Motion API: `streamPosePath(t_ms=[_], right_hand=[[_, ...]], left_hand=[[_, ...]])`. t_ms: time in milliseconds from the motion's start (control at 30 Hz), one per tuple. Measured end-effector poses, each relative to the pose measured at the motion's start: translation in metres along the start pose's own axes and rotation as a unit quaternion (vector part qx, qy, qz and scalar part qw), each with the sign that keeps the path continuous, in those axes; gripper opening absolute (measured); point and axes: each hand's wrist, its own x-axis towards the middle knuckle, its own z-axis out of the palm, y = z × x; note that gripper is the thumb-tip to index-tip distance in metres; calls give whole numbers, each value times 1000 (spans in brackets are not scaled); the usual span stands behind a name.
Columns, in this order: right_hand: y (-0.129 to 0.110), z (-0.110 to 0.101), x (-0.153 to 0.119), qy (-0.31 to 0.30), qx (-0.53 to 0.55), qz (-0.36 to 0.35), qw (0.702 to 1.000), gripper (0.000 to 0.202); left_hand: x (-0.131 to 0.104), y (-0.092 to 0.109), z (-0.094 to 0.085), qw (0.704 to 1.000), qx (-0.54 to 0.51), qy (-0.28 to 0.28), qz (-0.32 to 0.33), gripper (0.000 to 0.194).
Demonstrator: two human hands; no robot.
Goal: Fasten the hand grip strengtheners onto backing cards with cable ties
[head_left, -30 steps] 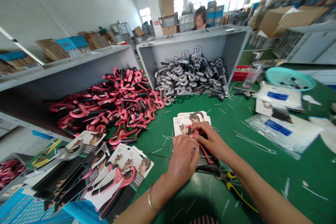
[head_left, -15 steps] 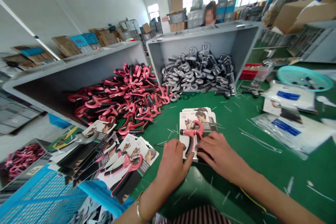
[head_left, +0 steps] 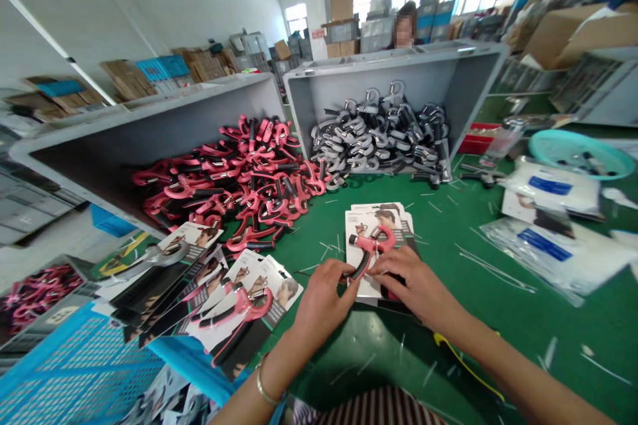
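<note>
Grip (head_left: 377, 243) on card (head_left: 355, 222), right of frame centre, long axis slanting down-left. Left hand (head_left: 321, 299) at black handle's lower end; right hand (head_left: 417, 284) across other handle. Both sets of fingers touching; clamping: cannot tell.

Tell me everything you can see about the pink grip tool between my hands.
The pink grip tool looks like smooth, hard plastic, with a curved, hook-like top, a black knob at its left end and a black-padded handle slanting downward. It lies tilted on the stack of printed cards. Your left hand touches that handle's lower end; your right hand hides part of the other side.
</note>
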Motion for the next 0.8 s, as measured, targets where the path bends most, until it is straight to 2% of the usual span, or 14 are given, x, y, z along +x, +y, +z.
streamPosePath(t_ms=[67,133,200,267,367,533,700,800], right_hand=[[-1,1,0,13,1,10,1000,11],[-1,2,-1,29,-2,50,998,8],[-2,2,-1,47,-2,87,995,5],[-1,1,-1,54,-2,91,994,5],[0,-3,0,40,-33,45,998,10],[-1,-13,-1,-9,-152,-27,988,10],[0,-15,1,-30,-237,-78,968,17],[1,-14,3,-35,-264,-91,960,13]], left_hand=[[0,-5,-2,996,-79,-27,-15,20],[0,-10,-2,988,-148,-37,-20,20],[0,-14,0,982,-187,-20,-21,14],[2,-14,5,980,-200,8,-22,12],[9,-5,10,982,-188,24,-4,11],[21,10,11,987,-154,-9,51,11],[24,10,9,989,-140,-21,52,12],[24,9,8,988,-138,-29,56,12]])
